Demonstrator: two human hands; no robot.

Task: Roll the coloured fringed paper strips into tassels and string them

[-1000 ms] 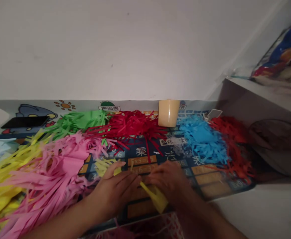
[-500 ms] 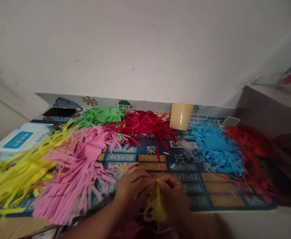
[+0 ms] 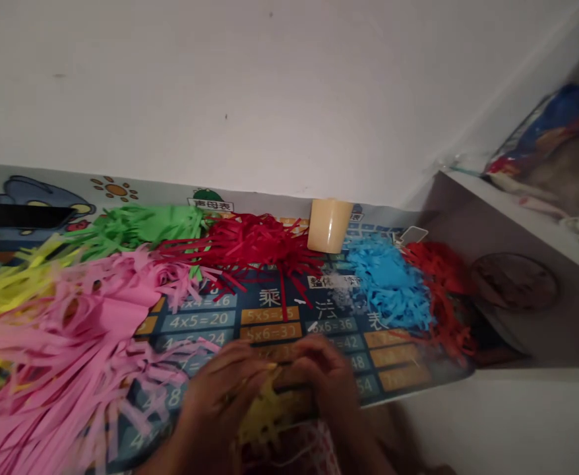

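Observation:
A piece of yellow fringed paper (image 3: 262,415) hangs between my two hands, low in the view over the mat's front edge. My left hand (image 3: 220,389) is closed on its upper end, fingers bent around it. My right hand (image 3: 326,376) is curled, with its thumb side reaching the top of the same paper; its fingertips are blurred. Close to my left hand spreads a big pink fringed paper bundle (image 3: 126,310). Beyond the hands lies a dark red fringed paper bundle (image 3: 257,241). The dark mat (image 3: 264,340) under them carries printed multiplication sums.
At the back stands a beige cup (image 3: 329,225). Blue (image 3: 393,284) and red (image 3: 440,270) paper bundles lie right, beside a grey box-like side panel (image 3: 512,277). Green (image 3: 146,224) and yellow (image 3: 37,270) bundles and a black phone (image 3: 22,216) are left. A white wall (image 3: 270,99) rises behind.
The view has swung right, so things sit farther left and the wipes pack is mostly out of frame. My hands are farther apart, and the yellow paper hangs lower and more to the left.

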